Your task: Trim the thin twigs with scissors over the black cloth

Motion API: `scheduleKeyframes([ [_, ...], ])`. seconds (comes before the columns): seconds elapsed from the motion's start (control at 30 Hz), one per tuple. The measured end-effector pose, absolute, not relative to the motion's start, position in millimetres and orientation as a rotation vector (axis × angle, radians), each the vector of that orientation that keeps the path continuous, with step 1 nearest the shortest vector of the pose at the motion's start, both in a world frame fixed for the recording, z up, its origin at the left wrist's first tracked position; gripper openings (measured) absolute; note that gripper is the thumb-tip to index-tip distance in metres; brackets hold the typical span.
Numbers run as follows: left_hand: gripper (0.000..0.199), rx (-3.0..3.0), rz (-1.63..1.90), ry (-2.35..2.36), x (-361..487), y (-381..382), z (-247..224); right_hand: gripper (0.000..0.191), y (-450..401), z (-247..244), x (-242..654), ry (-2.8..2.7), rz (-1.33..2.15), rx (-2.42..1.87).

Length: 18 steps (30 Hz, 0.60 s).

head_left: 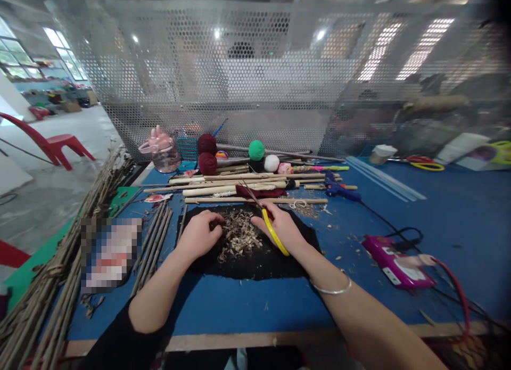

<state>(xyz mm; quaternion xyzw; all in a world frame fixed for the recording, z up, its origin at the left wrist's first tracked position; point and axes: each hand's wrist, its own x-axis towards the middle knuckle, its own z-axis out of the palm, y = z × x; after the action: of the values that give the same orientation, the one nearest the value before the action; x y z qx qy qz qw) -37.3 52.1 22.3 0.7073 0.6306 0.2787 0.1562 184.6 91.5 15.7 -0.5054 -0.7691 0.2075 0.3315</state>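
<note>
A heap of brown and pale plant shavings lies on a black cloth spread over the blue table. My left hand rests at the heap's left edge, fingers loosely curved and thumb apart from them, with nothing visible in it. On the heap's right side, my right hand holds yellow-handled scissors. Their blades point up and away to the left, and the handle lies across the hand. The right thumb reaches toward the heap's edge.
Wooden sticks lie behind the cloth, near yarn balls. Cut twigs and a long stick bundle are at left. At right are a blue glue gun and a magenta power strip. A perforated screen stands behind.
</note>
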Motion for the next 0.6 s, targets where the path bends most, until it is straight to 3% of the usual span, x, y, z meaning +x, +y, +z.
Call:
scheduleKeyframes([
  [0.17,0.025,1.945,1.007,1.984,-46.2,53.1,30.5,0.047,91.8,15.7,184.8,-2.003,0.518,-1.324],
  [0.37,0.027,2.142,0.632,1.773,-59.5,52.2,37.2,0.049,92.2,14.6,185.1,-2.023,0.523,-1.332],
  [0.6,0.028,2.237,0.497,1.639,-55.0,57.1,21.2,0.047,92.7,11.6,184.7,-2.064,0.527,-1.354],
])
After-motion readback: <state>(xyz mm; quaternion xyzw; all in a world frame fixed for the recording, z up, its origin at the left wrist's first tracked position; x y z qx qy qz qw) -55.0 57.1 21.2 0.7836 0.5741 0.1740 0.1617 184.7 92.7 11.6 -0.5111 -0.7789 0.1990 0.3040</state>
